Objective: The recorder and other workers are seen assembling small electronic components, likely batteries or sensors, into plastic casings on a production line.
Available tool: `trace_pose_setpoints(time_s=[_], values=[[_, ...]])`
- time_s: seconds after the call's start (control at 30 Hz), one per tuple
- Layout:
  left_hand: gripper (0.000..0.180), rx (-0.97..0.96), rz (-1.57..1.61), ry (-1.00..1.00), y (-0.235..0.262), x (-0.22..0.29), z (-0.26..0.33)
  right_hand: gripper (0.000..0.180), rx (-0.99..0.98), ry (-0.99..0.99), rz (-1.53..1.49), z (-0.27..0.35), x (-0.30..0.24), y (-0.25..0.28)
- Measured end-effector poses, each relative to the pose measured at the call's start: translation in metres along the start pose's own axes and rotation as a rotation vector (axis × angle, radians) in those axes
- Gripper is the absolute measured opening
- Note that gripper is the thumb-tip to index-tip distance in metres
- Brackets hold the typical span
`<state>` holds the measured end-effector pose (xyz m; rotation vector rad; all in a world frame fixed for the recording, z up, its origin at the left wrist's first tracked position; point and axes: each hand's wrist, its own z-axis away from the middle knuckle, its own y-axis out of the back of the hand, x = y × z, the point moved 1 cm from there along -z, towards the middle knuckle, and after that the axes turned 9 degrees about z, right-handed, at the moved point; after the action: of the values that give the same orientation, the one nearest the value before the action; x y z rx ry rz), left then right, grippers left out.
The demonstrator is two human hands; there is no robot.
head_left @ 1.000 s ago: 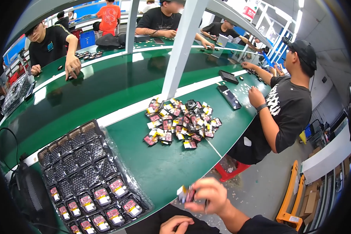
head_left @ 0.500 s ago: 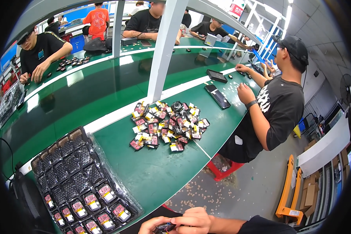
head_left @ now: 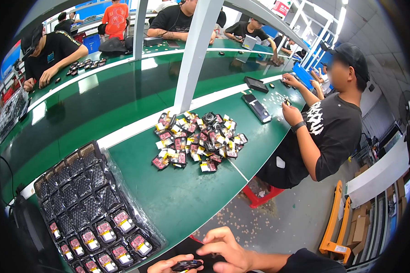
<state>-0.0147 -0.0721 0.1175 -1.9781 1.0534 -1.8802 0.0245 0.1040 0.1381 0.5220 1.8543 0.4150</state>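
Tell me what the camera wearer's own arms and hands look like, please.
Both grips are human hands: the right hand has no glove, and the visible part of the left hand shows none either. No band is visible on the right wrist. A plain black sleeve covers the right arm above the bare forearm. The left forearm is out of view.

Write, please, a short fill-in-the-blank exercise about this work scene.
The left hand holds a small device, mainly ____ in colour.
The tabletop under the device pile is ____.
The tray lies to the ____ of this pile.
The co-worker at right sits on a ____ stool.
Missing words: black; green; left; red.
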Motion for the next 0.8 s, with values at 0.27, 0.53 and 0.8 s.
trace_pose_setpoints(time_s=[0.27, 0.53, 0.8], values=[[0.051, -0.076, -0.178, 0.185, 0.014, 0.009, 0.012, 0.049, -0.068, -0.044, 0.154, -0.007, 0.0, 0.031], [0.042, -0.022, -0.405, 0.322, 0.023, 0.024, 0.015, 0.028, -0.258, -0.033, 0.204, -0.012, 0.003, 0.035], [0.044, -0.001, -0.437, 0.426, 0.045, 0.019, 0.024, 0.037, -0.504, -0.036, 0.329, -0.019, 0.011, 0.02]])
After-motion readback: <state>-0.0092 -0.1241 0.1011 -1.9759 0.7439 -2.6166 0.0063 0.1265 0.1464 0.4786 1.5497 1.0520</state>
